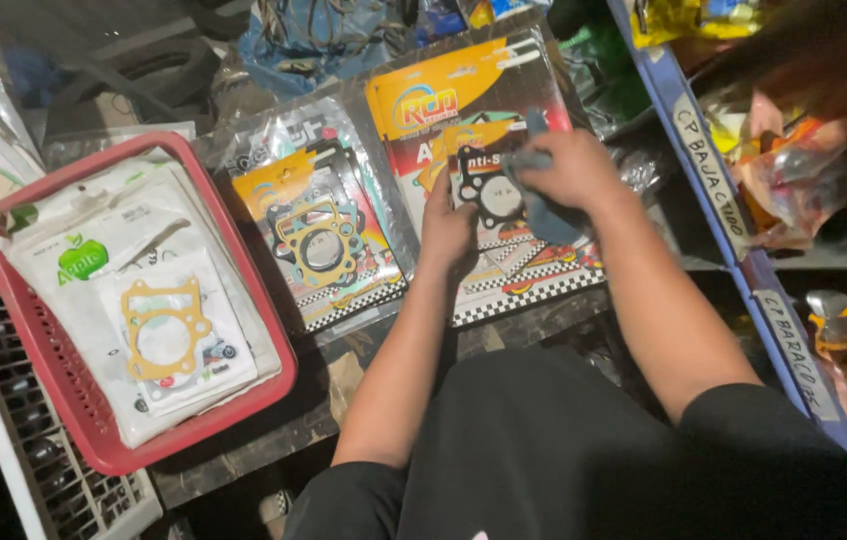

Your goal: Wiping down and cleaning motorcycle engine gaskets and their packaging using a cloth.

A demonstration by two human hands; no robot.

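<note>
Your left hand (447,232) lies flat w/ fingers pressing the left edge of a large orange-and-red gasket pack in clear plastic w/ a chequered strip along its bottom (534,275); not clenched, just pinning it down. Your right hand (572,170) is closed round a grey-blue cloth (547,213), held against the pack's front, approx centre. Pack lies face-up on the dark bench, between the 2 hands, tilted a bit clockwise; a black ring-shaped gasket (489,190) shows through the plastic just beside your left fingertips. Plastic looks glossy, wrinkled at edges. Next to it on the left: a smaller yellow-orange gasket pack w/ a gold-coloured gasket inside (322,245), touching or overlapping the big one, can't tell which. Further left, a red plastic basket (266,300) holding white gasket packets (159,320), stacked.
</note>
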